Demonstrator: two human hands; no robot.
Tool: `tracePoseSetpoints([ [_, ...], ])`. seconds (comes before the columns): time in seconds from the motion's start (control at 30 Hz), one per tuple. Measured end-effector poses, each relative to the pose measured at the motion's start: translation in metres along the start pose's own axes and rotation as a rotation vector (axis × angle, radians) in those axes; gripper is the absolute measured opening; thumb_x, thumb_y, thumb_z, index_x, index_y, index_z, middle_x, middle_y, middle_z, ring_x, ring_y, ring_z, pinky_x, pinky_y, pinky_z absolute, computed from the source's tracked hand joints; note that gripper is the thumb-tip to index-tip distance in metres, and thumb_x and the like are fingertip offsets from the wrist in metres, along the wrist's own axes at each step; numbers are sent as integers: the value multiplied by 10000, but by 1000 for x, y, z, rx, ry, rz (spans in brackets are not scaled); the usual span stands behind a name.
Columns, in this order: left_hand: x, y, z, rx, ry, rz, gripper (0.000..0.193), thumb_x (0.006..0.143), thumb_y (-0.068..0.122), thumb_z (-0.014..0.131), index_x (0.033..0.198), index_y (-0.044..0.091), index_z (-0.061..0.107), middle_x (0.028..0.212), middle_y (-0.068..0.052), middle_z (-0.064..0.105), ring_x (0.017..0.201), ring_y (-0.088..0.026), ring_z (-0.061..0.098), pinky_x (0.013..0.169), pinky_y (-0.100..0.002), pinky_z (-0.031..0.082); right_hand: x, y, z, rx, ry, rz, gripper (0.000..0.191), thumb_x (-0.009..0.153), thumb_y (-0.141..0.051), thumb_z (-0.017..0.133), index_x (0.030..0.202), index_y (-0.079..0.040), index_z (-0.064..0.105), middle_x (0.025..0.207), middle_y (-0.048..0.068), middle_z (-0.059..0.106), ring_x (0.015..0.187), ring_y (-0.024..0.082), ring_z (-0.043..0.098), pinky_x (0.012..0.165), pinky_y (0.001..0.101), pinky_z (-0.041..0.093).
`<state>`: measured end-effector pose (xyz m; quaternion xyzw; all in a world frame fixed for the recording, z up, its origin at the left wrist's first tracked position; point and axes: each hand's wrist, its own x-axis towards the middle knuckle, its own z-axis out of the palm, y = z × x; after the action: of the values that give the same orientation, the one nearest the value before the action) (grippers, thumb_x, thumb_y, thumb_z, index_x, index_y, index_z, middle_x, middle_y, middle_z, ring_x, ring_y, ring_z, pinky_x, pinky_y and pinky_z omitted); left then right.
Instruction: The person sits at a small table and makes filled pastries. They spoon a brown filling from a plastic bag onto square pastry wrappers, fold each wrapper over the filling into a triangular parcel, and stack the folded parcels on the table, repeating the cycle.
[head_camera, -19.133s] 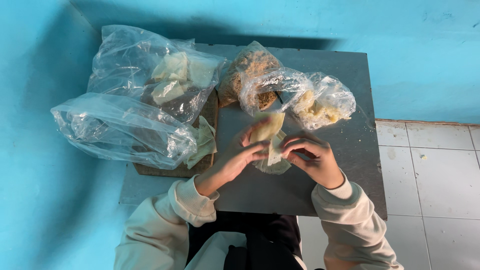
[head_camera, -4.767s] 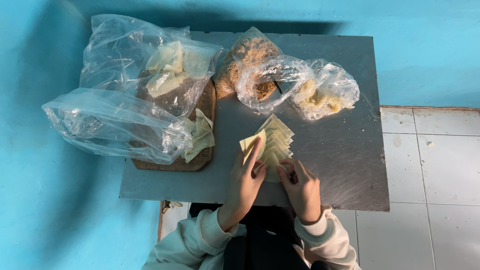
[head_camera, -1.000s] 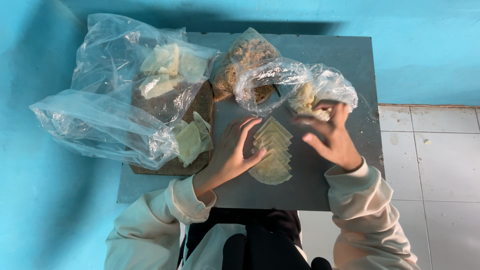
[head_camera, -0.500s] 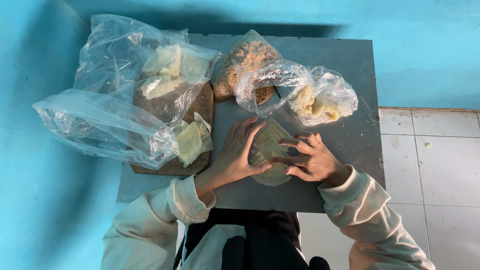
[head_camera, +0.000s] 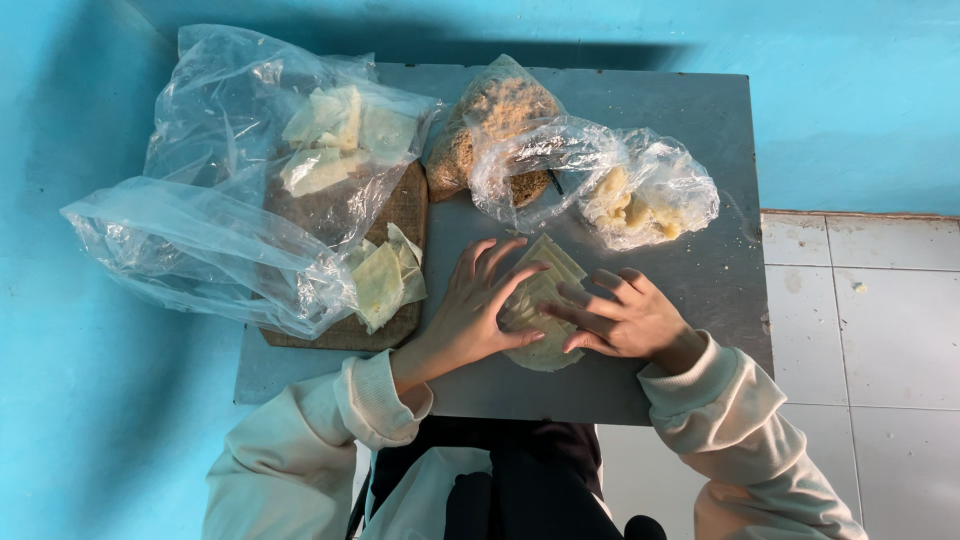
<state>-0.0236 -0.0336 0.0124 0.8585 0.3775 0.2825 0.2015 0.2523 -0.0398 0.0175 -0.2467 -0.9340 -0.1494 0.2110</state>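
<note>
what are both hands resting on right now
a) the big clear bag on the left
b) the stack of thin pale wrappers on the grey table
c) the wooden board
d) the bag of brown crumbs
b: the left hand and right hand both lie on the stack of thin pale wrappers on the grey table.

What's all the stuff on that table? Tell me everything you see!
Table: one, grey, against the blue wall.
Wooden board: one, brown, on the table's left side.
Clear bags: two big ones, on the board, holding pale sheets.
Crumb bag: one, tan filling, top middle.
Lumpy bag: one, yellowish pieces, top right.
Wrapper stack: one, pale yellow, under both hands.
Floor tiles: white, at right.
Left hand: pressing on the stack.
Right hand: fingers on the stack.
</note>
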Motion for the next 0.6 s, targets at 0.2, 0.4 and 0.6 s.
tracePoseSetpoints([
  [0.2, -1, -1, 2, -15, 12, 0, 857, 719, 466, 893, 1443, 233, 498, 1574, -93, 334, 1429, -461, 294, 1179, -623, 295, -1, -1, 3, -106, 104, -76, 626, 869, -670, 706, 1345, -263, 699, 1147, -89, 578, 1135, 186, 506, 808, 319, 423],
  [0.4, 0, -2, 3, -8, 0, -3, 733, 728, 482, 889, 1343, 215, 591, 1583, -46, 393, 1405, -490, 313, 1149, -631, 318, -4, -2, 3, -105, 91, -96, 568, 861, -637, 757, 1173, -163, 729, 1038, -107, 585, 1107, 164, 496, 764, 307, 409],
  [0.6, 0, -3, 4, 4, 6, 2, 696, 730, 498, 878, 1301, 196, 619, 1583, -48, 397, 1402, -503, 313, 1140, -640, 322, -13, -3, 12, -219, 92, -92, 614, 886, -724, 697, 1176, -186, 747, 1016, -82, 520, 1114, 129, 492, 769, 301, 385],
])
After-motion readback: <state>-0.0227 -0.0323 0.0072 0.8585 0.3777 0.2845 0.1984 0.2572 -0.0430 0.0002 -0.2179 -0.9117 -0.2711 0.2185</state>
